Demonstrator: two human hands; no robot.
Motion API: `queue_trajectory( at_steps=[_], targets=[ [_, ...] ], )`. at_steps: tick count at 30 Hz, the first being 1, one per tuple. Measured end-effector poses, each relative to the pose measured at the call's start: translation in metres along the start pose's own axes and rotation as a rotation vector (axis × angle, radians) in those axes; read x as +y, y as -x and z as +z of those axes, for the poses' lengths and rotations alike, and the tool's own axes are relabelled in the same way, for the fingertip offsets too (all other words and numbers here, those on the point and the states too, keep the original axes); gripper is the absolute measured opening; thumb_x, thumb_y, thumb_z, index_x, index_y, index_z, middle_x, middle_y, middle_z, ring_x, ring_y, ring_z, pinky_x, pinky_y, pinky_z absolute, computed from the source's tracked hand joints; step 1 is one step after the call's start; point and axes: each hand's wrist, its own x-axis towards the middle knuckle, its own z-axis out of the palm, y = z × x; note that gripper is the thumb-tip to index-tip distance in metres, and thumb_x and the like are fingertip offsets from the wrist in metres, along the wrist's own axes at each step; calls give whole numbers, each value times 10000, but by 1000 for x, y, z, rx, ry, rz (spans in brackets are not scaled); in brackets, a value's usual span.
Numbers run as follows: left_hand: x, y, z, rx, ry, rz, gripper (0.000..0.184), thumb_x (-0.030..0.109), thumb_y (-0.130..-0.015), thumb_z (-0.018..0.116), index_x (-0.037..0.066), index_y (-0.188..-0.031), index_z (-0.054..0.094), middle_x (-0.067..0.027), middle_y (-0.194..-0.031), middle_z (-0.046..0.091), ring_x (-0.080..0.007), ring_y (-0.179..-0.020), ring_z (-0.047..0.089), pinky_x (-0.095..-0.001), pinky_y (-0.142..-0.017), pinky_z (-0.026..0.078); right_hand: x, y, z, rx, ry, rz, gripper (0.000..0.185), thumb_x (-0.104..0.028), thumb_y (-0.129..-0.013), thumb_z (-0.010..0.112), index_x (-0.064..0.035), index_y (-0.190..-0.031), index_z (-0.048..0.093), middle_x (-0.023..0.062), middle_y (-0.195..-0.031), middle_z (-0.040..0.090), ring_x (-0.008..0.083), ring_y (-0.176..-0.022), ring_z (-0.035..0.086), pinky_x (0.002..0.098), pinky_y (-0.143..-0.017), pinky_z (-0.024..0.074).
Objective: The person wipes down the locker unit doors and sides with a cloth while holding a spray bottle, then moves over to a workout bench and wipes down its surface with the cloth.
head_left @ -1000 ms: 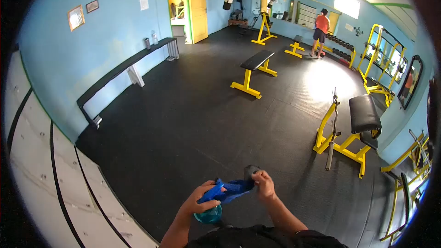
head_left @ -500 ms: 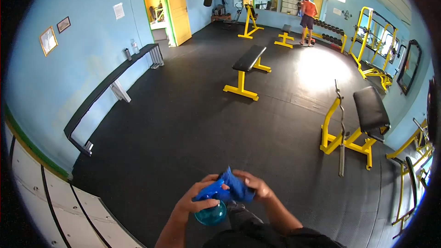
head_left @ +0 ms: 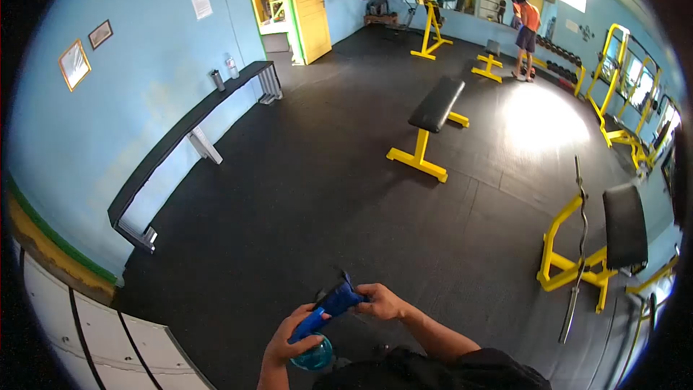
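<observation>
A blue cloth (head_left: pixel 338 302) is stretched between my two hands, low in the view. My left hand (head_left: pixel 286 335) is closed round its lower left part, and a round teal object, perhaps a bottle or jar (head_left: pixel 315 354), sits under the same fingers. The object's lower side bulges out below the hand. With its fingers pinched together, my right hand (head_left: pixel 382 302) holds the cloth's right end.
A black bench with yellow legs (head_left: pixel 437 105) stands ahead. To the right is a padded stand (head_left: pixel 625 227) with a curved bar (head_left: pixel 582 231). A long wall bench (head_left: pixel 173 124) carries two bottles. A person (head_left: pixel 528 29) stands near the dumbbell rack. White lockers (head_left: pixel 101 336) are at lower left.
My right hand has moved from spreading the cloth to pinching its right end, and the cloth is drawn narrower. Both hands sit slightly further left. The view has shifted; the far person leans forward.
</observation>
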Motion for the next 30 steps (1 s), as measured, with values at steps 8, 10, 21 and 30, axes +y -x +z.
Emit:
queue_trajectory(
  at_steps=[8,10,21,30],
  targets=[
    [9,-145,-102,8,11,184,599,347,-653,672,1,-1140,636,-171,-1209,516,-270,-1086,531,-374,-930,389,-10,-140,-69,196,61,94,250,-137,-866,638,1,-1070,599,126,-994,643,189,-931,605,354,-795,485],
    [22,-191,-128,-102,-49,217,618,358,-672,653,-11,-1166,615,-186,-1229,509,-287,-1105,525,-388,-938,390,-40,-171,-95,232,-77,83,255,-103,-845,654,3,-1072,604,104,-972,657,186,-928,616,335,-832,484],
    [93,-425,-246,-499,-228,212,637,355,-687,646,-3,-1209,579,-173,-1318,470,-317,-1209,452,-452,-1003,349,-19,-344,-218,227,-336,201,415,-318,-802,741,9,-1032,626,112,-920,660,200,-886,621,340,-797,485],
    [66,-619,-317,-389,-313,199,626,414,-745,642,92,-1275,554,-179,-1374,398,-321,-1250,405,-465,-1012,345,-8,-522,-343,458,-179,193,181,-51,-847,658,-16,-1023,639,87,-972,662,160,-884,618,311,-787,498]
  ],
)
